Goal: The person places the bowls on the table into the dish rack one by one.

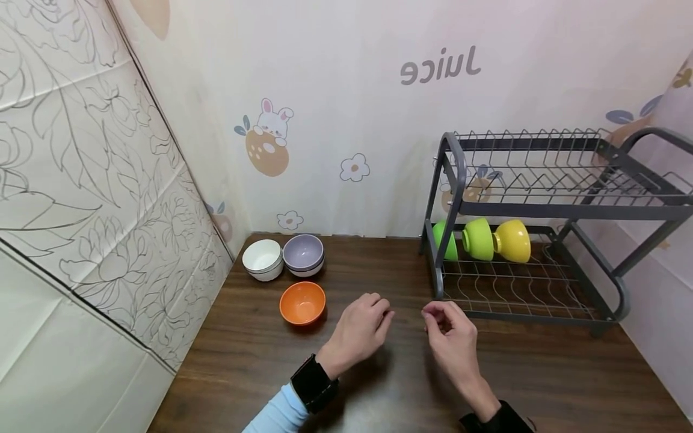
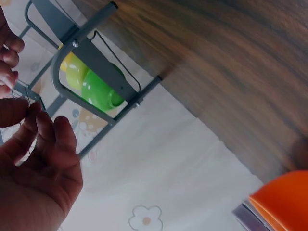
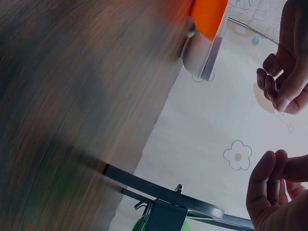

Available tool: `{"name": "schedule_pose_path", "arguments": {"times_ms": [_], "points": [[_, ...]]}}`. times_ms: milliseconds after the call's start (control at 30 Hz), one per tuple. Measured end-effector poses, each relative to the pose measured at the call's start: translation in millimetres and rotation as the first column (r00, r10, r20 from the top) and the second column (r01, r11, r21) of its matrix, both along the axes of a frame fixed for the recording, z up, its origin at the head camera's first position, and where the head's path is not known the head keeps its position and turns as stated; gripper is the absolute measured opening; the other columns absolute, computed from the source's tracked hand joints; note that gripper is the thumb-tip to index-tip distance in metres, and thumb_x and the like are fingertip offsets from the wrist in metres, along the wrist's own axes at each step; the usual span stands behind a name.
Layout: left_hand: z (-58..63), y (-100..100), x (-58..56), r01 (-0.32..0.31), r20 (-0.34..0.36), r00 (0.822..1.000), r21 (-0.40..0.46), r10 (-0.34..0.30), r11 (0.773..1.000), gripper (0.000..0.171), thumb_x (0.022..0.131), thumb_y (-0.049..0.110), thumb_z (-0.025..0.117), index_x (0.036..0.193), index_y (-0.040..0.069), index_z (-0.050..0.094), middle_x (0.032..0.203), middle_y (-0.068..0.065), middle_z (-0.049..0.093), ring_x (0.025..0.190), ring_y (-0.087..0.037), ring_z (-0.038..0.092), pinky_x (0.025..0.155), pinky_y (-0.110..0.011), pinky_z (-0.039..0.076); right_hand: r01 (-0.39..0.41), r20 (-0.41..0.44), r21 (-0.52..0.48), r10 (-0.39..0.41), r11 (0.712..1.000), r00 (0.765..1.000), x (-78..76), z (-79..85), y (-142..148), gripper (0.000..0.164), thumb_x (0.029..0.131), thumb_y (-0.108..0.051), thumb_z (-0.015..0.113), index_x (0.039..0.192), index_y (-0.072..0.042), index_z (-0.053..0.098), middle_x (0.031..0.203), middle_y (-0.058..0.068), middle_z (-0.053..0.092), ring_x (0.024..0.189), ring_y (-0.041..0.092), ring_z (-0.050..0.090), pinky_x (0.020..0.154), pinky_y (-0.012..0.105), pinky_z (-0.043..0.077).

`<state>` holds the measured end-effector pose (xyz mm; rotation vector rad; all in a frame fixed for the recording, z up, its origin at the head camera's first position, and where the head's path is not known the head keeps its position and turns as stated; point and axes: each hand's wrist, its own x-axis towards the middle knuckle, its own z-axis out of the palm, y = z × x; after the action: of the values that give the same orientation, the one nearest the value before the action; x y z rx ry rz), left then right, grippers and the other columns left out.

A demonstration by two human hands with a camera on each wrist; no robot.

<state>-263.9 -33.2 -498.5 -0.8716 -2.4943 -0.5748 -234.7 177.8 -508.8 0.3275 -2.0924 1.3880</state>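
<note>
Both hands hover over the dark wooden table, apart from each other and holding nothing. My left hand (image 1: 360, 331), fingers loosely bent, is nearest to the orange bowl (image 1: 302, 304), which stands upright to its left. Behind that bowl are a white bowl stack (image 1: 263, 260) and a purple bowl (image 1: 304, 252) resting on a paler one. My right hand (image 1: 453, 338) is before the front left corner of the dish rack (image 1: 541, 210), thumb close to its bent fingers. On the lower tier, a green bowl (image 1: 445, 242), a lime bowl (image 1: 479, 239) and a yellow bowl (image 1: 513, 241) stand on their sides.
The two-tier rack has a wire upper tier (image 1: 541, 174) above the bowls and a curved side frame (image 1: 457, 174) facing the hands. A patterned wall covering (image 1: 352, 90) rises behind the table (image 1: 379, 276); another panel (image 1: 108, 150) borders it on the left.
</note>
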Motion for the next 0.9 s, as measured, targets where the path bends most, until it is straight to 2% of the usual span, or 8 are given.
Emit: {"name": "schedule_pose_path", "arguments": {"times_ms": [67, 167, 300, 467, 567, 667, 800, 900], "points": [[-0.2, -8.8, -1.8, -0.022, -0.008, 1.0, 0.03, 0.022, 0.999, 0.007, 0.101, 0.021, 0.072, 0.097, 0.015, 0.072, 0.086, 0.006, 0.057, 0.078, -0.011, 0.054, 0.07, -0.022, 0.048, 0.006, 0.019, -0.01, -0.005, 1.0, 1.0, 1.4, -0.1, -1.1, 0.023, 0.091, 0.011, 0.075, 0.097, -0.011, 0.074, 0.085, -0.002, 0.062, 0.065, 0.014, 0.059, 0.057, 0.017, 0.046], [0.2, -29.5, -7.8, -0.056, -0.071, 0.996, 0.05, 0.059, 0.997, 0.006, 0.097, 0.017, 0.076, 0.096, 0.013, 0.072, 0.089, 0.003, 0.061, 0.08, -0.016, 0.057, 0.071, -0.028, 0.05, 0.022, 0.044, -0.018, -0.021, 1.0, 0.999, 4.1, -2.1, -1.1, 0.023, 0.09, 0.011, 0.076, 0.096, -0.011, 0.075, 0.085, -0.002, 0.063, 0.065, 0.014, 0.059, 0.057, 0.017, 0.046], [7.9, -71.4, -25.9, -0.137, -0.154, 0.977, 0.057, 0.144, 0.989, 0.009, 0.093, 0.012, 0.079, 0.097, 0.008, 0.073, 0.092, -0.004, 0.065, 0.084, -0.025, 0.063, 0.074, -0.039, 0.053, 0.046, 0.077, -0.017, -0.045, 0.999, 0.996, 6.7, -3.8, 0.0, 0.023, 0.09, 0.012, 0.076, 0.095, -0.01, 0.074, 0.085, -0.003, 0.063, 0.064, 0.014, 0.061, 0.057, 0.017, 0.047], [15.8, -132.9, -54.7, -0.304, -0.08, 0.948, 0.054, 0.308, 0.951, 0.014, 0.09, 0.007, 0.081, 0.103, 0.004, 0.075, 0.096, -0.008, 0.068, 0.087, -0.03, 0.067, 0.076, -0.046, 0.056, 0.054, 0.091, -0.005, -0.053, 0.999, 0.994, 6.9, -2.3, 0.7, 0.021, 0.092, 0.011, 0.074, 0.095, -0.01, 0.074, 0.084, -0.004, 0.063, 0.065, 0.014, 0.06, 0.057, 0.017, 0.047], [10.2, -165.1, -70.8, -0.381, -0.035, 0.923, 0.03, 0.382, 0.924, 0.018, 0.089, 0.005, 0.081, 0.106, 0.001, 0.075, 0.099, -0.012, 0.068, 0.09, -0.034, 0.068, 0.078, -0.049, 0.057, 0.054, 0.09, -0.008, -0.053, 0.999, 0.995, 7.6, -2.6, 0.8, 0.019, 0.093, 0.01, 0.074, 0.096, -0.008, 0.074, 0.085, -0.003, 0.063, 0.065, 0.014, 0.06, 0.057, 0.017, 0.047], [-1.1, -188.8, -83.8, -0.43, -0.026, 0.903, -0.002, 0.429, 0.903, 0.026, 0.088, 0.005, 0.082, 0.112, -0.001, 0.075, 0.106, -0.017, 0.068, 0.097, -0.039, 0.066, 0.082, -0.053, 0.055, 0.06, 0.099, -0.014, -0.058, 0.998, 0.993, 9.2, -3.7, 0.8, 0.017, 0.093, 0.01, 0.074, 0.096, -0.007, 0.074, 0.085, -0.003, 0.064, 0.064, 0.014, 0.06, 0.056, 0.017, 0.047], [-14.6, -205.6, -94.4, -0.459, -0.033, 0.888, -0.03, 0.458, 0.888, 0.032, 0.087, 0.004, 0.083, 0.116, -0.003, 0.074, 0.112, -0.021, 0.066, 0.103, -0.044, 0.063, 0.084, -0.058, 0.052, 0.076, 0.119, -0.015, -0.073, 0.997, 0.99, 10.5, -4.8, 0.8, 0.018, 0.092, 0.01, 0.074, 0.096, -0.008, 0.073, 0.085, -0.002, 0.064, 0.065, 0.014, 0.06, 0.056, 0.018, 0.048], [-20.9, -210.9, -98.4, -0.473, -0.029, 0.881, -0.018, 0.472, 0.881, 0.023, 0.088, 0.002, 0.081, 0.109, -0.003, 0.075, 0.104, -0.02, 0.066, 0.097, -0.044, 0.064, 0.082, -0.058, 0.053, 0.071, 0.121, -0.01, -0.069, 0.997, 0.99, 9.4, -4.5, 0.3, 0.017, 0.093, 0.008, 0.075, 0.097, -0.008, 0.073, 0.086, -0.002, 0.064, 0.066, 0.014, 0.06, 0.057, 0.018, 0.048]]}}
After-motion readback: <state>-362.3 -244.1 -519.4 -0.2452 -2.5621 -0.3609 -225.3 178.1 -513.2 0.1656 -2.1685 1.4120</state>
